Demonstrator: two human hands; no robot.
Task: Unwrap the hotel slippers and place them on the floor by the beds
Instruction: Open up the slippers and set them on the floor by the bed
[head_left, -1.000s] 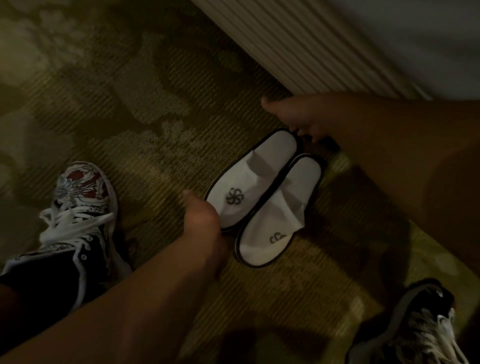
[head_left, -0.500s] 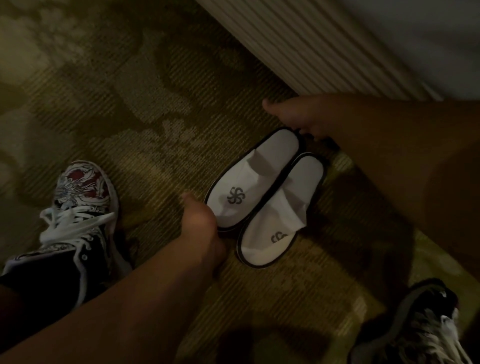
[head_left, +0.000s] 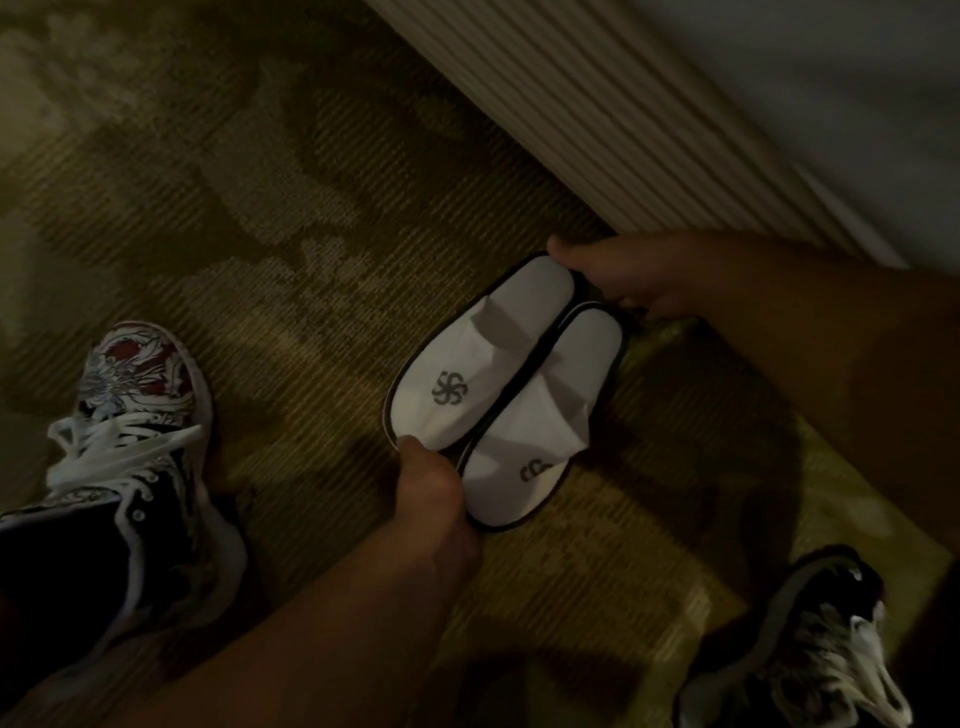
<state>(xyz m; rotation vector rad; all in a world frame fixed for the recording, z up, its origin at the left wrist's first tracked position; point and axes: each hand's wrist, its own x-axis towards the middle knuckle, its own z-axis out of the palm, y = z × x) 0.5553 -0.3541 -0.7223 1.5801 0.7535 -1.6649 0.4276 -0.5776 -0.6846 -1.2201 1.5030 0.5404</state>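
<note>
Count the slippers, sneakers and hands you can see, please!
slippers: 2
sneakers: 2
hands: 2
total: 6

The patterned carpet (head_left: 270, 249) bears touching white slippers (head_left: 472, 364) between left sneaker (head_left: 124, 457) and right sneaker (head_left: 815, 649).

No legible words; grey pinwheel emblem (head_left: 450, 388) on the upper slipper (head_left: 519, 312), half-seen on the lower slipper (head_left: 535, 431).
</note>
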